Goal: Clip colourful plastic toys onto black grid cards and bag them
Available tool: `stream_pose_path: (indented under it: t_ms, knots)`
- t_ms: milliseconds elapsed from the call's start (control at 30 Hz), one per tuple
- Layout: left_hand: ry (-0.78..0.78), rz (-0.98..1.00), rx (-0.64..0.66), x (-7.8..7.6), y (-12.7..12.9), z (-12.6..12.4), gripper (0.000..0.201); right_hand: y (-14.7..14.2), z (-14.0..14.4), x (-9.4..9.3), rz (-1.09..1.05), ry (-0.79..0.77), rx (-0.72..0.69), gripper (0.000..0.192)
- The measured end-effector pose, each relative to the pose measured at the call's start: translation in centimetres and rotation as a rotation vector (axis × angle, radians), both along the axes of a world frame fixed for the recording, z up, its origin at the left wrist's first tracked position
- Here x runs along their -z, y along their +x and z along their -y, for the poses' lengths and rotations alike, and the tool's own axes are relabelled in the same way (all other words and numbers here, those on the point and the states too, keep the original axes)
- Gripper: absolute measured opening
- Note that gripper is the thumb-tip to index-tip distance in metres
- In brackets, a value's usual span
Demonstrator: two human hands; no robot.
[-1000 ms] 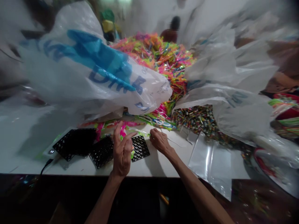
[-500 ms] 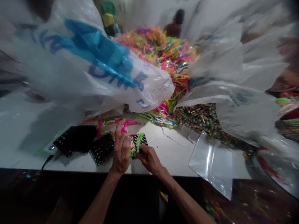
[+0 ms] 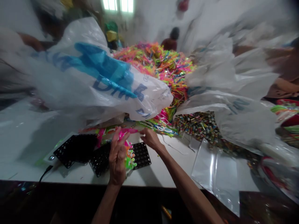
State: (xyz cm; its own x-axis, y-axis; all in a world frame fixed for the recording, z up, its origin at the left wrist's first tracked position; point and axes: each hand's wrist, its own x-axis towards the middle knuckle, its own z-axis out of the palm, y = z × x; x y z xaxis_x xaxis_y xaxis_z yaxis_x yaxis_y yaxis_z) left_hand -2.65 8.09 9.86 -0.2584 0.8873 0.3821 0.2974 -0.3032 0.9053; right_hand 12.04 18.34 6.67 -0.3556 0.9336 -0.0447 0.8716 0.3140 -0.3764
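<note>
Two hands work at the near edge of a white bench [image 3: 28,146]. The left hand [image 3: 117,161] stands edge-up, its fingers [image 3: 120,140] curled together around a small bunch of neon pink and green plastic packets [image 3: 129,155], which rests over a black perforated plastic tray [image 3: 140,154]. The right hand [image 3: 151,139] reaches farther out; its fingers are bunched on a pink strip [image 3: 130,131] at the foot of the pile, though whether they truly pinch it I cannot tell through the blur.

To do this well, I judge the left hand should keep the bunch squared and upright while the right draws one packet cleanly, without dragging neighbours along.

Left of that tray lie two more black perforated trays [image 3: 77,147], with a dark cable [image 3: 45,171] trailing off the near edge. Right of the hands lies a clear flat plastic bag [image 3: 216,172]. Beyond, a white sack printed in blue [image 3: 93,81] lies on the left, more white sacks [image 3: 233,102] on the right, and between them a tall heap of neon packets [image 3: 163,63] and small multicoloured rolls [image 3: 198,124]. Another person [image 3: 171,42] sits at the far side below a bright window [image 3: 118,4].
</note>
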Motion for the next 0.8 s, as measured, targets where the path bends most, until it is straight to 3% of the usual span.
stream_pose_path:
  t_ms: [133, 233, 333, 433, 600, 700, 800]
  knots:
    - [-0.080, 0.251, -0.081, -0.8, -0.8, -2.2, 0.041, -1.6, -3.6, 1.1, 0.114, 0.039, 0.054, 0.027]
    - [-0.235, 0.396, 0.076, -1.1, -1.3, -3.8, 0.050, -0.8, -2.5, 2.1, 0.151, 0.002, 0.049, 0.024]
    - [-0.322, 0.428, 0.226, -1.2, -1.3, -4.1, 0.048, 1.9, 0.6, 2.4, 0.110, -0.011, 0.089, 0.018]
    - [-0.358, 0.384, 0.293, -1.1, -0.8, -3.0, 0.045, 4.5, 4.5, 2.9, -0.154, -0.099, 0.158, 0.010]
    - [-0.413, 0.393, 0.312, -1.2, 0.3, -1.0, 0.048, 6.0, 9.4, 4.4, -0.673, -0.459, 0.325, 0.007]
    - [-0.433, 0.424, 0.220, -1.3, 0.8, -0.8, 0.055, 5.6, 9.7, 4.5, -0.907, -0.553, 0.435, 0.013]
    - [-0.406, 0.455, 0.199, -1.3, 1.2, -1.2, 0.055, 4.4, 8.3, 4.2, -1.038, -0.438, 0.418, 0.015]
